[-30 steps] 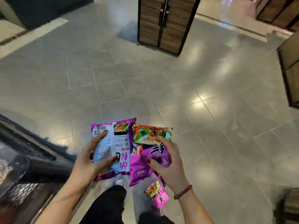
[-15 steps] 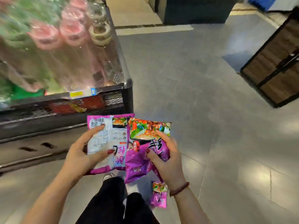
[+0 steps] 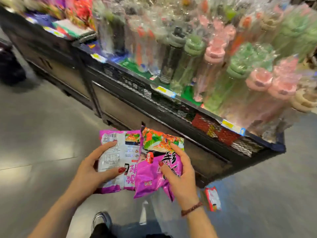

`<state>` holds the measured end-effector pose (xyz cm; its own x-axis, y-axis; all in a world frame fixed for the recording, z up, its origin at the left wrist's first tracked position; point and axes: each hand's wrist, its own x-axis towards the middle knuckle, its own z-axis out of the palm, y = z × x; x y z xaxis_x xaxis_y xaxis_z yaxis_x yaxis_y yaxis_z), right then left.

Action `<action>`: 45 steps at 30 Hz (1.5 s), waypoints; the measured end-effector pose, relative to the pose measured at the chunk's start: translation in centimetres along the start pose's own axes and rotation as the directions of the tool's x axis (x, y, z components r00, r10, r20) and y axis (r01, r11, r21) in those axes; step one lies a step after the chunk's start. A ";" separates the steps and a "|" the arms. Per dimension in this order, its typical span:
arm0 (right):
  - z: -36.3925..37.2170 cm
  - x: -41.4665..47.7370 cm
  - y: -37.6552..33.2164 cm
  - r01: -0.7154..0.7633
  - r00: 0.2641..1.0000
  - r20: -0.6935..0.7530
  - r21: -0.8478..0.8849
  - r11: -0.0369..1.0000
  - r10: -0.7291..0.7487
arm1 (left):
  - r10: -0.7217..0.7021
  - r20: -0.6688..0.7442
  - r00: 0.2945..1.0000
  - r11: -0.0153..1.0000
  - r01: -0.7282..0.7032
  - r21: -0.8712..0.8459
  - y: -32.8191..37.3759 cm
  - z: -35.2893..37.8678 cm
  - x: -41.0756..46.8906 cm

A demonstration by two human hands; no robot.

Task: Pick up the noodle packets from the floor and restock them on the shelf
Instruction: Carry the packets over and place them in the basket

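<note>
Down by the feet, one small blurred packet (image 3: 212, 199) lies on the floor (image 3: 42, 134), just right of the right wrist, and it's not collected yet. A little higher, the left grip (image 3: 89, 170) curls round a purple noodle packet (image 3: 116, 157) with its barcode side up. The right grip (image 3: 180, 176) clamps a second purple packet (image 3: 154, 169), and their edges overlap. Two in hand, none shelved! Beyond, the black shelf (image 3: 154, 107) carries wrapped bottles (image 3: 214, 66), and the blurred colourful packets (image 3: 77, 11) at its far left are likely the restocking spot.

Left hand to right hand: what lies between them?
In the head view the gap is filled: the left hand grips a back-side-up noodle packet, the right hand a front-side-up noodle packet, whose edge overlaps the first.
</note>
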<state>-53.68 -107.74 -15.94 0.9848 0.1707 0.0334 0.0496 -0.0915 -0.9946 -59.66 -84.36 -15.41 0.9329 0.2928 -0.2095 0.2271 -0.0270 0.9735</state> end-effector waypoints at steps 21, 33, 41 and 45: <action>38.8 11.2 -2.7 -0.067 0.855 0.512 -0.047 0.997 0.082 | -0.117 -0.596 0.794 0.986 0.019 -0.168 -4.5 -34.9 2.9; 59.4 30.1 -2.1 0.025 0.672 0.740 -0.052 0.998 0.022 | -0.167 -0.778 0.606 0.967 -0.055 -0.251 -2.0 -48.8 18.0; 72.1 40.6 -4.5 0.039 0.580 0.814 -0.014 0.999 -0.011 | -0.155 -0.845 0.511 0.975 -0.057 -0.214 1.0 -58.5 28.3; 78.4 43.9 -4.1 -0.008 0.577 0.817 -0.017 1.000 0.019 | -0.177 -0.854 0.489 0.975 -0.032 -0.220 0.5 -64.3 32.4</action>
<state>-23.72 -22.92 -18.12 0.4326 0.8981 -0.0799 0.0445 -0.1097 -0.9930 -47.31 -13.42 -15.83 0.1774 0.9644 -0.1960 0.1302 0.1744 0.9760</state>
